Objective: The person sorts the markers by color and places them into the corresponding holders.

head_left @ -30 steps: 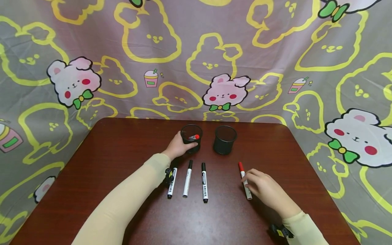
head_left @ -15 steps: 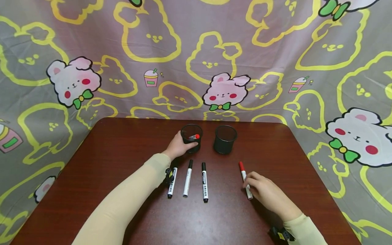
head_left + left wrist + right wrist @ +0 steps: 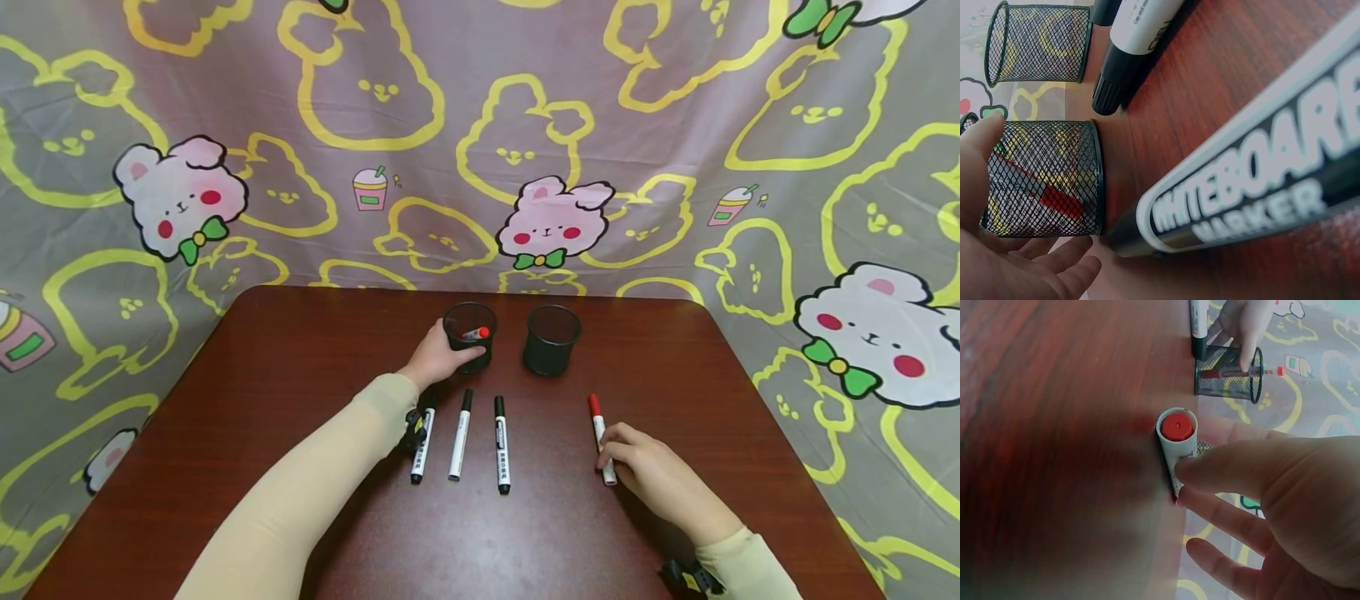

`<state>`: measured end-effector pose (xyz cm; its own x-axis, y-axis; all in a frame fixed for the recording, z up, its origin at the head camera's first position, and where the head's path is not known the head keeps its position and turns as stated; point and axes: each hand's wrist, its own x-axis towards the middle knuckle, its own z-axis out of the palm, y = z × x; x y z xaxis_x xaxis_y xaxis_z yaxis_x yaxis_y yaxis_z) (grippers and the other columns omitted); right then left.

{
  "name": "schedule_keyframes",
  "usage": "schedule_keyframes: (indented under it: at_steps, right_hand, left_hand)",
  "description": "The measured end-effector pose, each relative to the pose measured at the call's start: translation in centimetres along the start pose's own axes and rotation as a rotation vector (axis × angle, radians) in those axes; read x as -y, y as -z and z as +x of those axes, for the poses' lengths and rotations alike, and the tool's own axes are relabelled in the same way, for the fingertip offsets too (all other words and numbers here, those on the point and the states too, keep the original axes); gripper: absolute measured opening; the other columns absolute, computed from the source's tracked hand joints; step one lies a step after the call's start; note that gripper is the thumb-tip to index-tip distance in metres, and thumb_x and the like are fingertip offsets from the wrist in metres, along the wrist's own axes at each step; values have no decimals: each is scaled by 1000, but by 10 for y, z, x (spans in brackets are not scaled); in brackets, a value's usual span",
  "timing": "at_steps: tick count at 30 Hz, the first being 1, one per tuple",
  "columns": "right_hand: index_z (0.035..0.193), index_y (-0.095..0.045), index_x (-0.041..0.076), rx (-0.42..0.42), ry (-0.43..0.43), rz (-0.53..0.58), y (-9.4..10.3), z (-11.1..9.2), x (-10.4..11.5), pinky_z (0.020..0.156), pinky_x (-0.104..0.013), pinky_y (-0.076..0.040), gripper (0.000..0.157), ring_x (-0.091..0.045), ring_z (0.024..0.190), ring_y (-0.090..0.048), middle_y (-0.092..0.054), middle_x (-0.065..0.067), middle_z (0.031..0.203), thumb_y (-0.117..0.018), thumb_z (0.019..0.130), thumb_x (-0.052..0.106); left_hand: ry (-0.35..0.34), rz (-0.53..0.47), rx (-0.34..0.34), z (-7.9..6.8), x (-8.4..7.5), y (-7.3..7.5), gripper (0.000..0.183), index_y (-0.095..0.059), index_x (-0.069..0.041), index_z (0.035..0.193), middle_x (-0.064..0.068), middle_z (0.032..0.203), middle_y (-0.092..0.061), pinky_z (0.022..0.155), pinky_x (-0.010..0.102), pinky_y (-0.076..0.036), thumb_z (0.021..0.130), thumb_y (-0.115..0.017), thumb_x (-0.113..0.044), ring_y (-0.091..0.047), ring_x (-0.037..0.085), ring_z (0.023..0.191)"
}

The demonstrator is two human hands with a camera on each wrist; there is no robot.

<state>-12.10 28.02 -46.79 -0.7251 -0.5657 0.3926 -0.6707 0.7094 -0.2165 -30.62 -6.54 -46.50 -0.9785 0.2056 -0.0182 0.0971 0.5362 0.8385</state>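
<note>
My left hand [image 3: 433, 358] grips a black mesh pen holder [image 3: 1054, 144] from its left side, thumb across the near face. Inside it leans a red marker [image 3: 477, 333], its red end near the rim. On the right, my right hand [image 3: 656, 479] pinches a red-capped whiteboard marker [image 3: 597, 423] between thumb and fingers. This marker lies on the table with its cap pointing away from me. The right wrist view shows its red end plug [image 3: 1177, 427] and the thumb along the barrel. The lower fingers spread beside it there.
A second mesh pen holder [image 3: 551, 346] stands right of the gripped one. Three black whiteboard markers lie in a row in front: the left marker [image 3: 423, 450] beside my left wrist, the middle marker [image 3: 460, 442] and the right marker [image 3: 502, 450]. A patterned cloth [image 3: 442, 100] hangs behind the table [image 3: 300, 333].
My right hand has shifted slightly right along with the red-capped marker, which is turned a little straighter, and the fingers have closed in on its barrel. The left hand stays on the pen holder.
</note>
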Motion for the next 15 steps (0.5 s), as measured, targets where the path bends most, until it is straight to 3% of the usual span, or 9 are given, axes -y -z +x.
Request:
schedule_keyframes:
  at_steps: [15]
  right_hand:
    - [85,-71,25,24,22,-46,-3,3,-2,69,-29,-53,47,-12,86,-63,-63,0,105,-79,67,-17]
  left_hand:
    - [30,27,1,-3,-4,1,95,-30,0,157,20,154,-46,114,52,-43,89,-81,-43,-50,35,139]
